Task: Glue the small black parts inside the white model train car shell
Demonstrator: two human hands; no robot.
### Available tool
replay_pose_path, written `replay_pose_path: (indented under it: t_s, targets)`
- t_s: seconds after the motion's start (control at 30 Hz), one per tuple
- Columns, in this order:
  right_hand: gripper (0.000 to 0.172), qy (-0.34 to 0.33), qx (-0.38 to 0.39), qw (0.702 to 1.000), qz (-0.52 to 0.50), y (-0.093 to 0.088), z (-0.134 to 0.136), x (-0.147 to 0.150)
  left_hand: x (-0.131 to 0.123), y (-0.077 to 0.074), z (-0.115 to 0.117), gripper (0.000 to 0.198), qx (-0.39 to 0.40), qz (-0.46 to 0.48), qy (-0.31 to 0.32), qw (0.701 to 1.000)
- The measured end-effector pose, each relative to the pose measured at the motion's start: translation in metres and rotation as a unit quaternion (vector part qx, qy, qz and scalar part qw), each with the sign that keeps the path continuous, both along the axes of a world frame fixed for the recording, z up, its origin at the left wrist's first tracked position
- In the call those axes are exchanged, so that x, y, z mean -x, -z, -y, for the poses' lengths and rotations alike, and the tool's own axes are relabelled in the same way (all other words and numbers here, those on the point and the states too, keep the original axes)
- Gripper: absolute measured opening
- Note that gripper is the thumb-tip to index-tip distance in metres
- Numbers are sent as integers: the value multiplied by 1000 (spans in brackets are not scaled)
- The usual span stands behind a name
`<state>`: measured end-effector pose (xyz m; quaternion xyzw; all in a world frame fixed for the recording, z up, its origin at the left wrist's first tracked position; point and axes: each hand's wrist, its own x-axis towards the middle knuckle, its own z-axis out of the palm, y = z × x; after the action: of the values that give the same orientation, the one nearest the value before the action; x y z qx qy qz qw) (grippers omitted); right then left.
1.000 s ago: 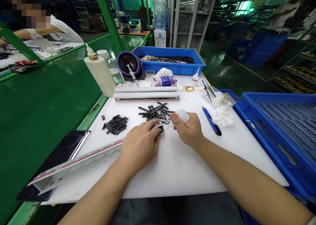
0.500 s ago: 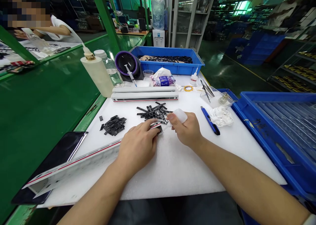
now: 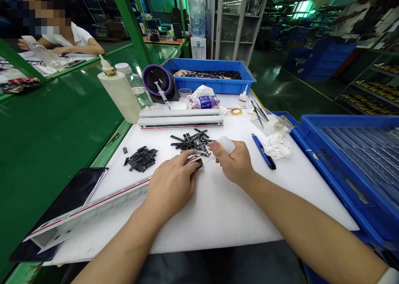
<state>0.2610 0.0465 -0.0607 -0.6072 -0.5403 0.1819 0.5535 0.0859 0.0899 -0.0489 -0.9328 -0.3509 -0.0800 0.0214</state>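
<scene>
My left hand (image 3: 173,182) is closed around the right end of a long white channel-shaped shell (image 3: 102,205) with a red stripe and dark windows. The shell slants down to the left, its far end over a dark glossy panel (image 3: 75,186). In my right hand (image 3: 235,161) is a small white squeeze bottle (image 3: 226,144), tilted with its narrow tip toward the shell's right end. Whether the tip touches the shell, I cannot tell. Just behind my hands lies a pile of black-and-silver strips (image 3: 190,142). Left of it sits a pile of small black pieces (image 3: 142,159).
Two more white shells (image 3: 181,122) lie behind the piles. A blue utility knife (image 3: 263,151) and crumpled tissue (image 3: 277,146) are at the right, near a blue tray (image 3: 314,159). Farther back stand a tissue pack (image 3: 204,101), a blue bin (image 3: 215,85) and a cream bottle (image 3: 120,95).
The whole view has shifted slightly to the left. My hands, the shell and the squeeze bottle keep nearly the same positions relative to each other. A person at the far left has moved their arm.
</scene>
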Motion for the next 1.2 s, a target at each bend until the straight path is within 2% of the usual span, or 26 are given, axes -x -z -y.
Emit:
replay_pose_path:
  t_s: [0.47, 0.53, 0.6, 0.67, 0.77, 0.9, 1.0, 1.1, 1.2]
  targets:
    - [52, -2, -3, 1000, -14, 0, 1, -1, 1, 0, 0, 30, -5, -3, 0, 1000]
    - [50, -6, 2, 999, -44, -1, 1, -1, 1, 1, 0, 30, -6, -3, 0, 1000]
    - [47, -6, 0, 993, -117, -5, 2, -4, 0, 1, -1, 30, -4, -4, -1, 1000]
    - [46, -2, -28, 973, -228, -12, 2, -13, 0, 1, -1, 29, -1, -6, -3, 1000]
    - [42, -36, -74, 922, -378, -26, 3, -39, 1, 2, -2, 30, 3, -5, -5, 1000]
    - [29, -117, -55, 868, -480, -38, 8, -77, 2, 3, -3, 29, -1, 0, -1, 1000]
    - [30, -144, -49, 837, -526, -38, 10, -92, 3, 2, -2, 29, 2, 0, 0, 1000]
    - [33, -149, -80, 828, -534, -34, 6, -96, 2, 1, -2, 30, 9, -2, 1, 1000]
    - [32, -107, -98, 854, -500, -29, -3, -96, 1, 0, -1, 31, 14, -3, 3, 1000]
